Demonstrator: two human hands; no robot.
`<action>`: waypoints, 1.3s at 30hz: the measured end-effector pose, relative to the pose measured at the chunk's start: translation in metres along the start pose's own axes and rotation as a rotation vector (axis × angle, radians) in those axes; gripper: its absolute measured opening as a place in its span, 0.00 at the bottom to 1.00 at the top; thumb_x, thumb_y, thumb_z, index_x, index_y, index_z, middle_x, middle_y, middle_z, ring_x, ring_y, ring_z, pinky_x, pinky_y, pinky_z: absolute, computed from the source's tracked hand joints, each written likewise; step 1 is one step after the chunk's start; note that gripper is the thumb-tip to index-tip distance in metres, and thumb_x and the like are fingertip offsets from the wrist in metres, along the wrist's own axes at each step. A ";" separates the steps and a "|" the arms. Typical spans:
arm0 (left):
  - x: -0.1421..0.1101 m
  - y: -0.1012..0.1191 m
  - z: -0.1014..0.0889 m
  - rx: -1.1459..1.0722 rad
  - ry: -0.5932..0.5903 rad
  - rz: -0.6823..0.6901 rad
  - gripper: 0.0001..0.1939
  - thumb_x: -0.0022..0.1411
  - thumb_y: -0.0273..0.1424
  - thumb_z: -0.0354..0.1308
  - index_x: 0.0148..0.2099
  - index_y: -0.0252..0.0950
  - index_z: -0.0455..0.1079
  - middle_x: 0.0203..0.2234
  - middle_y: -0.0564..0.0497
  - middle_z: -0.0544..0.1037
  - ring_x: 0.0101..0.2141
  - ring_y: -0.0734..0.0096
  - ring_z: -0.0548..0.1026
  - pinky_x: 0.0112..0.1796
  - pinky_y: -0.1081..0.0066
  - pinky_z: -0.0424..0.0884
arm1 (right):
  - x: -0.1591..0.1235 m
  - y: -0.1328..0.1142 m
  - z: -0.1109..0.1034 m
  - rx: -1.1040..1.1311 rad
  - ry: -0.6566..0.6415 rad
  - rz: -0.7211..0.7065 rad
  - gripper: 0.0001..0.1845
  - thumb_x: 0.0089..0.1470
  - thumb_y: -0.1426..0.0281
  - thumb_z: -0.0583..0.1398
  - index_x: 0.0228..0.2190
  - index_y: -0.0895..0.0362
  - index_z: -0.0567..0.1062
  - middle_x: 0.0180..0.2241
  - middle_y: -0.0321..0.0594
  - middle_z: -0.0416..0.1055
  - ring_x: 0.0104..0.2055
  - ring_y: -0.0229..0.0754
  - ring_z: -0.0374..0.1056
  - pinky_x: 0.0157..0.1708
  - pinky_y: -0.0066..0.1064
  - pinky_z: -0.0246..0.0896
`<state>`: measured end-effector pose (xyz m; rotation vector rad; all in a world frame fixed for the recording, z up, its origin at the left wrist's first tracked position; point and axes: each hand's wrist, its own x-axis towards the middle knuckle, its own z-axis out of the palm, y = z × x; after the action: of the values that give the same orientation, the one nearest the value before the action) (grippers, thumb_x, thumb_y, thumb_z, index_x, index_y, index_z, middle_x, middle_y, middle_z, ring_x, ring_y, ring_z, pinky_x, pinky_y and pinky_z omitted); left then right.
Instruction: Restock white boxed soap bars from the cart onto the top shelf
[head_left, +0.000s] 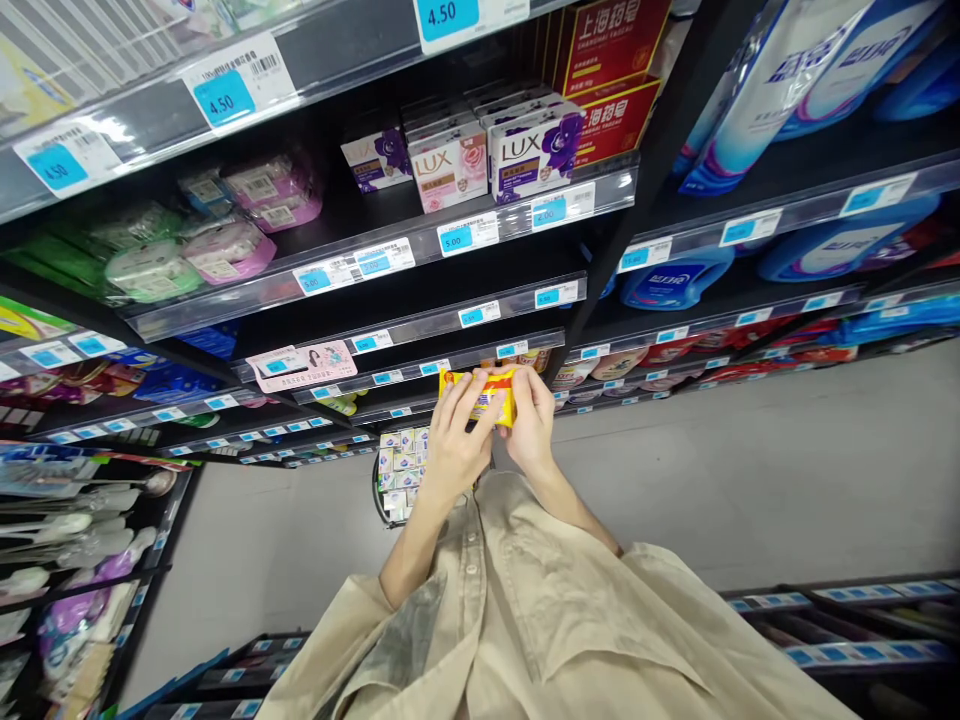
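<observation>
Both my hands hold one small yellow-and-red packet (487, 395) out in front of the lower shelves. My left hand (454, 440) grips its left end, fingers curled round it. My right hand (531, 425) pinches its right end. My beige sleeves (525, 620) fill the bottom of the view. Just under the hands stands a wire basket (395, 480) with several small white-and-blue packs.
Black shelves with blue price tags run across the view. LUX soap boxes (491, 155) and red boxes (611, 75) sit above. Pink and green soap packs (202, 235) lie left, blue detergent bags (795, 70) right. Grey floor (750, 470) stretches right.
</observation>
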<state>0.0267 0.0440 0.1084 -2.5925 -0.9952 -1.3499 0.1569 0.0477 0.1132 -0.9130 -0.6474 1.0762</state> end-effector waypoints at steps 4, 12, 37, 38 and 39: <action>-0.005 0.004 0.009 -0.224 0.293 -0.219 0.30 0.72 0.22 0.60 0.72 0.46 0.66 0.65 0.42 0.76 0.64 0.55 0.76 0.61 0.56 0.77 | -0.009 -0.016 -0.004 0.108 -0.388 0.139 0.29 0.59 0.40 0.64 0.46 0.50 0.79 0.50 0.44 0.83 0.16 0.31 0.62 0.17 0.32 0.67; 0.008 0.026 0.004 -0.736 0.535 -0.879 0.34 0.66 0.43 0.72 0.68 0.42 0.65 0.66 0.37 0.74 0.62 0.50 0.77 0.58 0.60 0.78 | 0.001 -0.020 -0.007 -0.084 -0.059 -0.149 0.18 0.54 0.54 0.73 0.39 0.50 0.77 0.43 0.38 0.81 0.20 0.30 0.57 0.20 0.26 0.61; 0.014 0.035 -0.014 -1.035 0.478 -0.969 0.32 0.70 0.55 0.63 0.69 0.46 0.73 0.66 0.42 0.76 0.67 0.44 0.72 0.64 0.51 0.74 | 0.001 0.004 -0.004 -0.147 -0.117 0.013 0.22 0.54 0.47 0.71 0.34 0.53 0.81 0.28 0.36 0.75 0.26 0.39 0.67 0.19 0.27 0.63; 0.014 0.035 -0.015 -1.034 0.478 -0.976 0.32 0.70 0.55 0.63 0.69 0.46 0.74 0.65 0.42 0.77 0.67 0.44 0.72 0.63 0.51 0.74 | 0.001 0.005 -0.003 -0.147 -0.117 0.018 0.22 0.54 0.47 0.71 0.34 0.53 0.81 0.27 0.35 0.74 0.25 0.37 0.66 0.18 0.27 0.61; 0.014 0.034 -0.015 -1.032 0.481 -0.981 0.32 0.70 0.55 0.63 0.68 0.45 0.74 0.65 0.42 0.77 0.67 0.44 0.72 0.63 0.51 0.74 | 0.001 0.005 -0.003 -0.147 -0.119 0.026 0.23 0.54 0.47 0.72 0.34 0.53 0.81 0.27 0.35 0.73 0.23 0.36 0.64 0.16 0.26 0.59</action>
<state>0.0412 0.0190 0.1359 -1.8667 -1.9246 -3.2128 0.1577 0.0489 0.1071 -0.9910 -0.8240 1.1231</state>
